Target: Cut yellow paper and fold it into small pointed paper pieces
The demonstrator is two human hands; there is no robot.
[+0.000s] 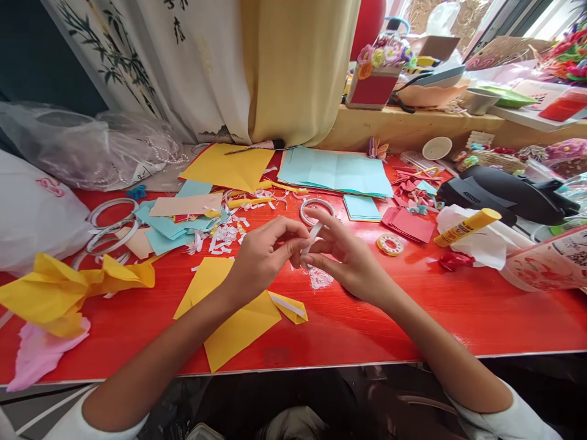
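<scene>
In front of me, above the red table, my two hands meet at the fingertips. A narrow white paper-like strip is between them. My left hand pinches at its lower end. My right hand holds the strip between thumb and fingers, partly hiding it. Below my left hand lies a yellow paper sheet. Beside it rests a small folded yellow paper piece bearing a white strip. A ring-shaped tape roll sits just behind my fingers, and white scraps lie beneath them.
Behind the hands are blue sheets, a yellow sheet, and red papers. More tape rolls and crumpled yellow paper lie left. A glue stick, small tape roll and black device stand right.
</scene>
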